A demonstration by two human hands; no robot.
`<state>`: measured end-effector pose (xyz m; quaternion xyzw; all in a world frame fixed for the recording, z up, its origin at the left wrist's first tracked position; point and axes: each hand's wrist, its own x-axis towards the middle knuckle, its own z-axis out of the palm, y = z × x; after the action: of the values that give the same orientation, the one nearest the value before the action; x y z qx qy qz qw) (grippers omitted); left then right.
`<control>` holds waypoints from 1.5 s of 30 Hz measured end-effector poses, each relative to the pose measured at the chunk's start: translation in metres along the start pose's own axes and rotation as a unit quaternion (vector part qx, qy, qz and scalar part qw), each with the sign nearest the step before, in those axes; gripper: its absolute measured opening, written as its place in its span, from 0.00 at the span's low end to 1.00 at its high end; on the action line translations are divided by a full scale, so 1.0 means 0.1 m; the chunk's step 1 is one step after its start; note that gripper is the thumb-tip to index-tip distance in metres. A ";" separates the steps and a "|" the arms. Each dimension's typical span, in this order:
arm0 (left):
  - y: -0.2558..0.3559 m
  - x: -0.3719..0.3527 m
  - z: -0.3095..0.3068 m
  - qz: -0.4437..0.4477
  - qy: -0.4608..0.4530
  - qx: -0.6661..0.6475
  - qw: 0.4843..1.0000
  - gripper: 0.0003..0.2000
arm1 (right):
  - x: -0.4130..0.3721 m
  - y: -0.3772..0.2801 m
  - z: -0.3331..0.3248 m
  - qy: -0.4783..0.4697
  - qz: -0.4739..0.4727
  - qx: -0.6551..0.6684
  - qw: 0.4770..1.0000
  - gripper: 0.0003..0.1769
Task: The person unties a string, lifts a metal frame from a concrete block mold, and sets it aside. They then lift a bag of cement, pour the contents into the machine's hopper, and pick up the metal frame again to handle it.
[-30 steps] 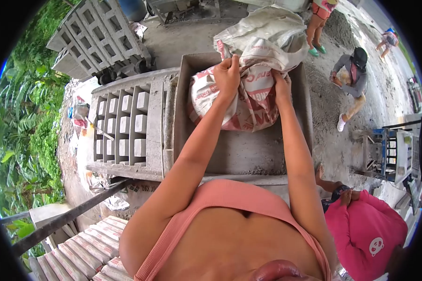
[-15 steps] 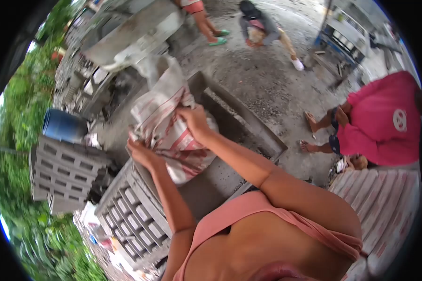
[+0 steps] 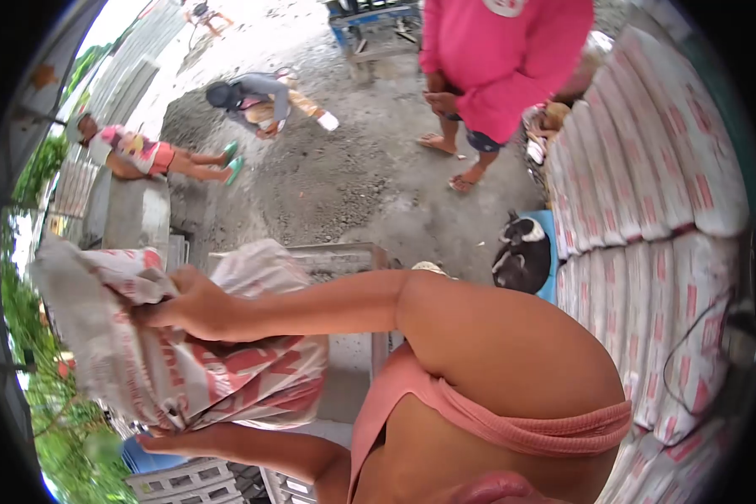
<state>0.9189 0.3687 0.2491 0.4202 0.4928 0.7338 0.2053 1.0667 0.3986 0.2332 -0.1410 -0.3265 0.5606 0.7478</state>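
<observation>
A white sack (image 3: 260, 378) with red print, crumpled and gathered at its top, is held up in front of me at the left, above a grey trough (image 3: 349, 370). My right hand (image 3: 191, 304) is closed in a fist around folds of its upper part. My left hand (image 3: 172, 438) is at the sack's lower edge, gripping the material there, with its fingers partly hidden. The sack's underside and whatever is inside it are hidden from view.
Stacked white sacks (image 3: 622, 168) rise at the right. A black-and-white dog (image 3: 522, 256) lies on a blue sheet. A person in pink (image 3: 500, 67) stands ahead; another crouches (image 3: 256, 97) and a third (image 3: 155, 155) leans at a concrete block. Hollow blocks (image 3: 181, 483) lie lower left.
My view has swung, so the sack and both hands now sit further left. The stacked sacks and dog have come into view at the right. Both hands stay on the sack.
</observation>
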 end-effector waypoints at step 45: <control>-2.67 -6.26 -2.08 -0.299 -0.850 0.095 0.424 0.23 | -7.90 1.31 -2.37 0.672 0.169 -0.588 0.417 0.10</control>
<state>1.0704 -0.0793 -0.2836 0.6738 0.2300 -0.1542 0.6851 0.9966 -0.2562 -0.2800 -0.9306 0.0604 0.0735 0.3534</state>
